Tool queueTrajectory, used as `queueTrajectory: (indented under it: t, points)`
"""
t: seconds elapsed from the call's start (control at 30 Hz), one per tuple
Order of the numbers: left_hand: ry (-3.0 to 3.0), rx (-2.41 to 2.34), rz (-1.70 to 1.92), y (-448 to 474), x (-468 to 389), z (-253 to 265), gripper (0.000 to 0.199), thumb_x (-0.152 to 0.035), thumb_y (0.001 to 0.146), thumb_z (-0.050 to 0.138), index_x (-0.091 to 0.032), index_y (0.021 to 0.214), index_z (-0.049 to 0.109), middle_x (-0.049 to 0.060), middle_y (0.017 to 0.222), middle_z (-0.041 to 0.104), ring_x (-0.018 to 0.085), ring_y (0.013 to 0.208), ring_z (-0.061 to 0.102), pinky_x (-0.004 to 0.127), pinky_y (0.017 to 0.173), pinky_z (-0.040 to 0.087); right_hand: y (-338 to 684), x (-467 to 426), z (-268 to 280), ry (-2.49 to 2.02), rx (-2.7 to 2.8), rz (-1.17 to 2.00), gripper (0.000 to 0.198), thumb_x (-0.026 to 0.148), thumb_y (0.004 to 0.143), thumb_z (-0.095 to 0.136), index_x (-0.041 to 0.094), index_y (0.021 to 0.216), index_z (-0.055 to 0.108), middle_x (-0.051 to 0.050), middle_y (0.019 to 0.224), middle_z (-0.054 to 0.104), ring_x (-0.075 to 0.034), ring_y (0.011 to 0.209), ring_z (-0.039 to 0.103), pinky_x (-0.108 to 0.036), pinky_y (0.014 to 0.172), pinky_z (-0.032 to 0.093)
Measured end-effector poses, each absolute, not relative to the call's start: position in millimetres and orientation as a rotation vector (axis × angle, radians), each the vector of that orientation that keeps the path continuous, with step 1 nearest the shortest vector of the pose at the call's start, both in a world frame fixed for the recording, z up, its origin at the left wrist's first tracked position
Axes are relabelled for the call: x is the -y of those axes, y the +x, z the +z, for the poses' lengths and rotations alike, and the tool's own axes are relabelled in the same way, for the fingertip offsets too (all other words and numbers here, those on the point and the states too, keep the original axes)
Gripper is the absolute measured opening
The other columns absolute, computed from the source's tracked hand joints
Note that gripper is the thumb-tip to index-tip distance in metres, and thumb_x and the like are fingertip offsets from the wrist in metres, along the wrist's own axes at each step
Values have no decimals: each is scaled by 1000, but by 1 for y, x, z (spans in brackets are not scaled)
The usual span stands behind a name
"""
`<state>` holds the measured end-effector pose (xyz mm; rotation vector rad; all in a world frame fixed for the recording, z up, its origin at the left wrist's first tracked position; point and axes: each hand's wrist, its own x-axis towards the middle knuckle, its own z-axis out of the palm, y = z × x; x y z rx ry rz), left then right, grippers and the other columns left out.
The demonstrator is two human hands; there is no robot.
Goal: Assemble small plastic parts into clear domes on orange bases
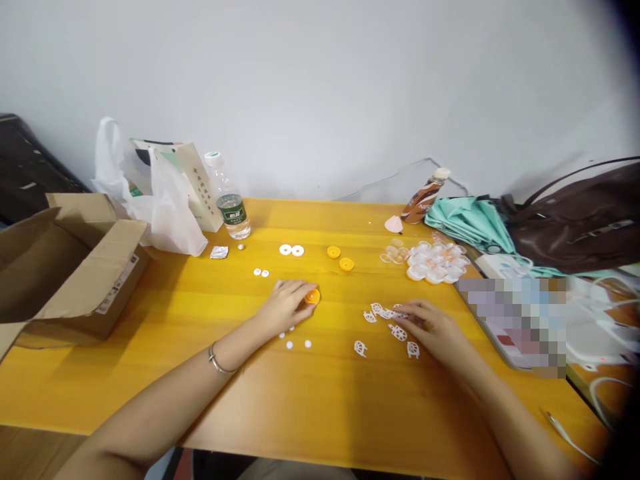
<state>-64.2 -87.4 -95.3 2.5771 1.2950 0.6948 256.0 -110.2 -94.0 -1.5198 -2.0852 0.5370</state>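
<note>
My left hand [289, 307] grips a small orange disc [313, 297] at its rim, between thumb and fingers, just above the table. On the right, the thumb and fingertips of my right hand [429, 325] close on a white openwork plastic piece [400, 311] among several like it. Loose white openwork pieces [398, 333] lie around that hand, partly hidden by it. Small white dots [289, 345] lie below my left wrist. Beyond my hands are two orange-yellow discs [347, 265], two white rings [285, 250] and two small white discs [257, 272].
An open cardboard box [75, 280], plastic bag [173, 213] and water bottle [233, 210] stand left. At right are clear round cases [437, 262], a brown drink bottle [423, 198], green folded cloth [470, 223], a dark bag [575, 213] and white cables [570, 437].
</note>
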Motion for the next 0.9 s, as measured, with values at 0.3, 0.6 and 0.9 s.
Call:
queueTrajectory:
  t: [0.3,0.6,0.9]
  points:
    - [2581,-1301,708,-65,87,-96,35,-26,80,53,-21,115,50,4,102,62,18,96,56,30,80,34,256,94,-89,-1676,1894,711,25,42,73,58,20,82,66,-6,86,70,-22,78,64,-34,73,48]
    - [2567,-1297,718,-63,86,-100,36,-26,81,52,-22,116,49,5,107,61,18,99,55,31,83,33,232,68,-80,-1683,2077,648,29,41,68,60,17,84,62,-1,67,64,-14,56,54,-26,51,41]
    - [2399,-1243,874,-64,85,-102,48,-31,77,58,-22,122,44,9,117,53,22,110,49,37,93,36,210,54,-64,-1517,1789,976,24,41,63,65,19,73,59,-1,69,65,-16,63,61,-29,61,47]
